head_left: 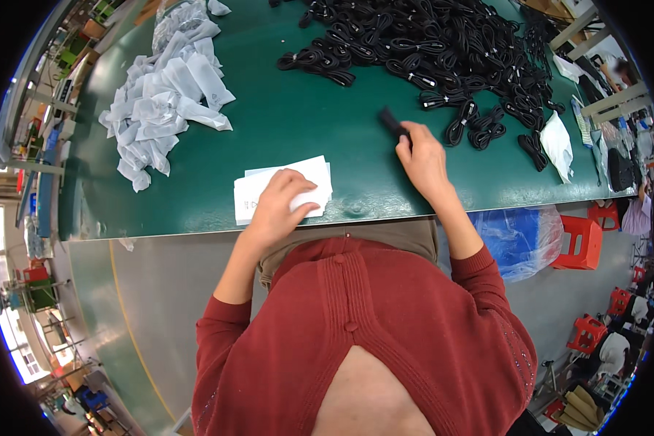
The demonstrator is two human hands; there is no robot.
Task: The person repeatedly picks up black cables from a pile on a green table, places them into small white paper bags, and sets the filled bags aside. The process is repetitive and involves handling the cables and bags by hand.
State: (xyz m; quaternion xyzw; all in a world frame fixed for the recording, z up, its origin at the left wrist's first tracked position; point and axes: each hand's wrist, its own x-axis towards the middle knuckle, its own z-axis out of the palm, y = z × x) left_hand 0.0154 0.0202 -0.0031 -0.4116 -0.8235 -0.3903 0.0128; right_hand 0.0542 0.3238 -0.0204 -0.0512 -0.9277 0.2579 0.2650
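Note:
My left hand (277, 206) rests on a stack of flat white bags (317, 171) near the table's front edge, its fingers curved over the top one. Some small print shows on the bags beside that hand. To the right, my right hand (424, 161) grips a bundled black cable (392, 122) between thumb and fingers, just above the green tabletop. Part of the cable is hidden by the fingers. Beyond that hand lies a large heap of coiled black cables (443, 54), with a few single bundles (461, 122) at its near edge.
On the left of the green table (269, 109) lies a pile of filled whitish bags (168, 98). A crumpled white bag (556, 147) sits near the right end. Below the table edge are a blue plastic-wrapped bundle (512, 240) and a red stool (580, 242).

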